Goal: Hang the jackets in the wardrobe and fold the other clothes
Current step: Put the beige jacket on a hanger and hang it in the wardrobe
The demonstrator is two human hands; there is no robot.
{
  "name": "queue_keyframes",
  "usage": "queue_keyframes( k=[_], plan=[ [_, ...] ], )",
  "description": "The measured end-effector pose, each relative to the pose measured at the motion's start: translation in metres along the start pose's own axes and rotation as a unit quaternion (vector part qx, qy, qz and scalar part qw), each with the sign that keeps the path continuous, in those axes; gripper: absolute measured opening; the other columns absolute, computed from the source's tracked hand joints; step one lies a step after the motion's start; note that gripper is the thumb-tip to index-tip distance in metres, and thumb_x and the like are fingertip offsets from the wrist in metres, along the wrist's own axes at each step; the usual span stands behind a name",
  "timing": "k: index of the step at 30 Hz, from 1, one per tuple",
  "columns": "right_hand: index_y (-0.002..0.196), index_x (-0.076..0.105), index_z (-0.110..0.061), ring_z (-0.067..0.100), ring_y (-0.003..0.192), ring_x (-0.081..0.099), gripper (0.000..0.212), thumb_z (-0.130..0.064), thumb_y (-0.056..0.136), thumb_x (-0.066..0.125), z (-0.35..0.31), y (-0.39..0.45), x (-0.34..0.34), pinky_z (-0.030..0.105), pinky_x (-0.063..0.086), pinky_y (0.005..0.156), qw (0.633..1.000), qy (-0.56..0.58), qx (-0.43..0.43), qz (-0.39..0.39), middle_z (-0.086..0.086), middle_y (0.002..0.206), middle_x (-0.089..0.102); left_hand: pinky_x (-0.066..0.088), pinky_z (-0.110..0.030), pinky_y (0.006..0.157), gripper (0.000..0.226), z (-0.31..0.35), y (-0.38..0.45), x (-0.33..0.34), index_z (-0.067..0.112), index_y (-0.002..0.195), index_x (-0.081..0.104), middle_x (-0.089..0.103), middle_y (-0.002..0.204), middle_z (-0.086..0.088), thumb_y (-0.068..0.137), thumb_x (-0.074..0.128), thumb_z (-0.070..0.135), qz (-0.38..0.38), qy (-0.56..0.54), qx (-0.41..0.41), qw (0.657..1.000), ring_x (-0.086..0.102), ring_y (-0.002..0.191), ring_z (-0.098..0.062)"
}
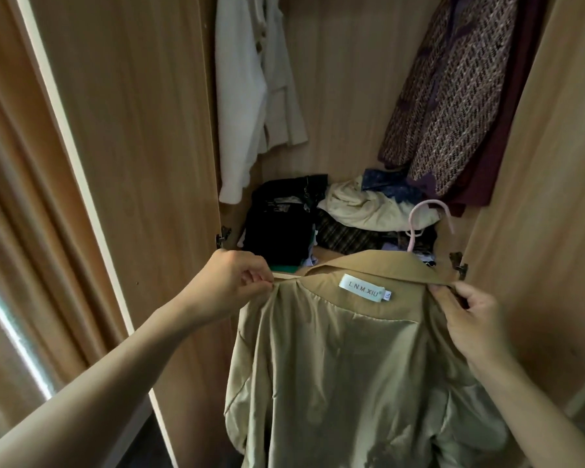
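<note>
Tan jacket held up on its hanger before the open wardrobe

The left hand [237, 282] and right hand [470, 319] each pinched a shoulder of the tan jacket [352, 366], lining facing the person, its pink hanger [429, 214] hook poking above the collar. Beyond hung a white garment [250, 96] and a patterned jacket [453, 96] over a heap of clothes [335, 214]. Hanging was in hand; next, the hook likely needed lifting to a rail out of view.
</note>
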State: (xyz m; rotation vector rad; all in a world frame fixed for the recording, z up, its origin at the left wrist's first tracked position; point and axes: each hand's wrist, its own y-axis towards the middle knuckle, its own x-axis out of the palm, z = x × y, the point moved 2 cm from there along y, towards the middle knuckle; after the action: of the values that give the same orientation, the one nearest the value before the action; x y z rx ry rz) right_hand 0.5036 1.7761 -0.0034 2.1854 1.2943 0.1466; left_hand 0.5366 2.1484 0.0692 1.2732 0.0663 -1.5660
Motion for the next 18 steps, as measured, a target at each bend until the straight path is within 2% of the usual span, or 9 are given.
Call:
queue_keyframes(
  k=[4,8,10,12,14,16,18],
  plan=[
    [0.087,0.074,-0.033,0.005,0.06,0.055,0.013,-0.026,0.094,0.066,-0.005,-0.005,0.001,0.022,0.04,0.055,1.0,0.003,-0.009,-0.016,-0.009,0.066,0.069,0.045,-0.017,0.062,0.007,-0.003,-0.002,-0.002,0.015,0.078,0.076,0.068,0.074,0.005,0.083,0.079,0.01,-0.047,-0.016,0.014,0.999,0.061,0.067,-0.011],
    [0.085,0.075,-0.03,0.002,0.061,0.06,0.013,-0.023,0.092,0.067,-0.013,-0.013,0.001,0.015,0.043,0.054,0.999,0.002,-0.011,-0.034,-0.007,0.07,0.072,0.047,-0.031,0.063,0.013,-0.008,-0.005,-0.001,0.016,0.077,0.07,0.064,0.067,0.01,0.088,0.072,0.009,-0.1,-0.058,-0.041,0.992,0.055,0.062,-0.01],
    [0.084,0.076,-0.026,0.006,0.066,0.064,0.013,-0.021,0.092,0.067,-0.015,-0.016,-0.001,0.015,0.046,0.058,0.999,-0.001,-0.006,-0.037,-0.006,0.074,0.074,0.044,-0.026,0.062,0.016,-0.006,-0.007,0.005,0.017,0.078,0.066,0.059,0.067,0.012,0.093,0.066,0.011,-0.131,-0.038,-0.044,0.99,0.05,0.062,-0.003],
    [0.085,0.076,-0.023,0.013,0.071,0.066,0.012,-0.019,0.092,0.068,-0.015,-0.018,-0.003,0.017,0.046,0.059,0.999,-0.008,-0.003,-0.034,-0.006,0.075,0.074,0.038,-0.017,0.06,0.019,-0.004,-0.009,0.011,0.017,0.079,0.06,0.055,0.068,0.015,0.097,0.059,0.011,-0.148,-0.03,-0.043,0.988,0.048,0.062,-0.001],
    [0.086,0.076,-0.022,0.016,0.074,0.068,0.01,-0.02,0.091,0.067,-0.014,-0.02,-0.005,0.022,0.049,0.062,0.999,-0.008,0.004,-0.037,-0.005,0.077,0.074,0.036,-0.015,0.06,0.019,-0.002,-0.011,0.016,0.017,0.081,0.059,0.053,0.066,0.019,0.098,0.056,0.01,-0.152,-0.052,-0.054,0.986,0.046,0.061,-0.001],
    [0.09,0.077,-0.024,0.016,0.08,0.07,0.01,-0.024,0.091,0.067,-0.013,-0.024,-0.006,0.029,0.053,0.068,0.999,-0.006,0.009,-0.042,-0.005,0.081,0.075,0.037,-0.015,0.061,0.013,0.002,-0.012,0.018,0.015,0.084,0.066,0.056,0.068,0.015,0.096,0.061,0.011,-0.139,-0.076,-0.056,0.986,0.047,0.061,-0.001],
    [0.091,0.077,-0.028,0.012,0.085,0.07,0.011,-0.033,0.087,0.067,-0.015,-0.027,-0.006,0.027,0.055,0.075,0.999,0.006,0.005,-0.041,-0.008,0.087,0.076,0.038,-0.013,0.06,0.009,0.009,-0.013,0.018,0.012,0.083,0.071,0.062,0.071,0.008,0.091,0.069,0.009,-0.111,-0.063,-0.016,0.992,0.05,0.061,-0.003]
  ],
)
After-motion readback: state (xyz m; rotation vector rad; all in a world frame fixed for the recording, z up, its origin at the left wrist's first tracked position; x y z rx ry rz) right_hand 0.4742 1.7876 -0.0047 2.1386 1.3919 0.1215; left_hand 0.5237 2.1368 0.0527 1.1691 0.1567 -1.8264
